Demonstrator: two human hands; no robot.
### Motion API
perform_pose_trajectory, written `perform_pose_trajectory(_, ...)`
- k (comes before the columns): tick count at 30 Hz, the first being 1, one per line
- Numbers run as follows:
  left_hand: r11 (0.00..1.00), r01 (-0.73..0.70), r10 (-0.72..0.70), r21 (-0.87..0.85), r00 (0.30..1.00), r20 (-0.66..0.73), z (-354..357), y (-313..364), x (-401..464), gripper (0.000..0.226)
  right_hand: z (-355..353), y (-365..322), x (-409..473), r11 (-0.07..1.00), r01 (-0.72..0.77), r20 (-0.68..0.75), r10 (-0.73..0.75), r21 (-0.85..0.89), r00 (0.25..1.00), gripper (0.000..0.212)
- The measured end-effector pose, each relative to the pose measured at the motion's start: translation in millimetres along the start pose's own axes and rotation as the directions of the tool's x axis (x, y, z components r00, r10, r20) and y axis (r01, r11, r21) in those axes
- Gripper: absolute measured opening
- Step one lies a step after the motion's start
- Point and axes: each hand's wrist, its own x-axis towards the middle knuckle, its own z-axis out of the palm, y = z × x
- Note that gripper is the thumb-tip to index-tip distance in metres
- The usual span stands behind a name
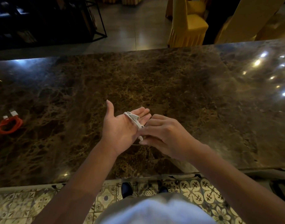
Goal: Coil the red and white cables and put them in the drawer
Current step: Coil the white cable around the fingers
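Over the marble counter [154,78], left hand [122,126] flat, white cable [133,118] looped round; right hand [164,135] pinching it; red cable [9,125] far left.

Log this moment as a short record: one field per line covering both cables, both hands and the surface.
white cable: wound in loops round the fingers of the left hand
left hand: palm up, fingers straight, above the counter
right hand: pinches the cable's end beside the left palm
red cable: coiled, lying on the counter at far left, untouched
surface: dark marble counter
drawer: not in view
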Motion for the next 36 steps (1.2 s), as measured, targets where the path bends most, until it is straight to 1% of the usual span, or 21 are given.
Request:
perform_pose_trajectory(2, 0.990, -0.047, 0.044, 0.136, 0.999, 0.019, 3.4, -5.3, -1.6, 0.115, -5.0, 1.6, -1.6, 0.974, -0.125, -0.083, 0.143, 0.191, 0.986, 0.011)
perform_pose_trajectory(3, 0.970, -0.084, 0.079, 0.228, 0.996, 0.034, 7.5, -8.1, -2.6, 0.115, -6.6, 2.5, -0.9, 0.926, -0.194, -0.110, 0.240, 0.323, 0.965, 0.007)
perform_pose_trajectory(5, 0.908, -0.153, 0.135, 0.390, 0.988, 0.074, 16.5, -12.9, -5.7, 0.121, -4.8, 2.2, 3.5, 0.765, -0.287, -0.133, 0.434, 0.577, 0.891, 0.008)
perform_pose_trajectory(7, 0.819, -0.203, 0.173, 0.538, 0.979, 0.106, 19.4, -14.9, -8.1, 0.130, 1.8, -0.6, 7.8, 0.601, -0.350, -0.120, 0.603, 0.718, 0.789, 0.014)
perform_pose_trajectory(10, 0.711, -0.191, 0.155, 0.677, 0.981, 0.113, 18.1, -13.9, -13.2, 0.138, 5.8, -4.7, 11.8, 0.380, -0.522, 0.061, 0.763, 0.764, 0.643, 0.020)
perform_pose_trajectory(11, 0.690, -0.176, 0.134, 0.703, 0.984, 0.115, 17.2, -14.3, -14.4, 0.141, 3.3, -4.0, 12.1, 0.336, -0.588, 0.131, 0.781, 0.736, 0.611, 0.022)
perform_pose_trajectory(13, 0.661, -0.170, 0.106, 0.731, 0.985, 0.133, 17.5, -17.0, -15.5, 0.147, -4.9, -0.1, 13.3, 0.303, -0.682, 0.240, 0.778, 0.665, 0.581, 0.022)
perform_pose_trajectory(14, 0.653, -0.171, 0.103, 0.738, 0.985, 0.137, 17.8, -19.4, -15.3, 0.148, -8.7, 1.6, 14.3, 0.320, -0.705, 0.255, 0.774, 0.632, 0.580, 0.023)
perform_pose_trajectory(15, 0.650, -0.174, 0.105, 0.740, 0.985, 0.140, 18.0, -21.3, -14.6, 0.148, -11.7, 2.7, 16.1, 0.377, -0.720, 0.225, 0.776, 0.583, 0.589, 0.022)
perform_pose_trajectory(17, 0.661, -0.181, 0.112, 0.728, 0.983, 0.143, 18.5, -23.9, -12.8, 0.145, -12.6, 3.6, 18.2, 0.568, -0.727, 0.058, 0.772, 0.386, 0.633, 0.018)
perform_pose_trajectory(18, 0.668, -0.185, 0.121, 0.721, 0.983, 0.140, 18.5, -23.9, -11.8, 0.143, -11.6, 1.9, 18.7, 0.647, -0.710, -0.028, 0.744, 0.277, 0.668, 0.016)
perform_pose_trajectory(20, 0.691, -0.178, 0.139, 0.701, 0.984, 0.113, 18.2, -23.0, -8.7, 0.143, -9.1, -4.9, 18.6, 0.766, -0.636, -0.117, 0.643, 0.094, 0.757, 0.018)
perform_pose_trajectory(22, 0.714, -0.149, 0.134, 0.684, 0.988, 0.076, 17.8, -23.2, -5.2, 0.145, -9.4, -11.1, 17.6, 0.846, -0.508, -0.099, 0.499, -0.161, 0.861, 0.024)
perform_pose_trajectory(23, 0.714, -0.131, 0.127, 0.688, 0.990, 0.058, 16.8, -24.4, -3.9, 0.145, -11.2, -14.3, 17.9, 0.861, -0.436, -0.055, 0.438, -0.263, 0.897, 0.026)
perform_pose_trajectory(24, 0.712, -0.116, 0.120, 0.693, 0.992, 0.042, 15.1, -26.2, -3.0, 0.145, -13.7, -16.3, 18.4, 0.872, -0.378, -0.009, 0.395, -0.312, 0.919, 0.026)
perform_pose_trajectory(26, 0.731, -0.101, 0.110, 0.675, 0.993, 0.028, 13.1, -29.7, -2.6, 0.145, -19.3, -16.4, 19.2, 0.893, -0.320, 0.088, 0.363, -0.316, 0.928, 0.032)
perform_pose_trajectory(28, 0.767, -0.089, 0.109, 0.635, 0.994, 0.007, 12.9, -31.8, -1.6, 0.143, -21.9, -13.9, 19.7, 0.900, -0.322, 0.150, 0.376, -0.292, 0.914, 0.047)
perform_pose_trajectory(29, 0.784, -0.087, 0.111, 0.614, 0.994, 0.000, 13.8, -31.7, -0.8, 0.142, -19.4, -12.4, 18.6, 0.899, -0.329, 0.139, 0.380, -0.290, 0.915, 0.048)
perform_pose_trajectory(31, 0.799, -0.100, 0.127, 0.593, 0.992, -0.004, 15.4, -30.2, 1.7, 0.135, -13.6, -11.5, 16.9, 0.885, -0.360, 0.049, 0.391, -0.294, 0.919, 0.037)
perform_pose_trajectory(34, 0.801, -0.089, 0.119, 0.591, 0.993, -0.011, 17.0, -27.7, 4.2, 0.104, -6.3, -11.3, 16.0, 0.865, -0.428, -0.059, 0.429, -0.263, 0.902, 0.028)
perform_pose_trajectory(36, 0.795, -0.065, 0.098, 0.603, 0.995, -0.022, 16.4, -31.1, 5.8, 0.092, -3.3, -12.9, 18.2, 0.835, -0.475, -0.091, 0.469, -0.277, 0.879, 0.028)
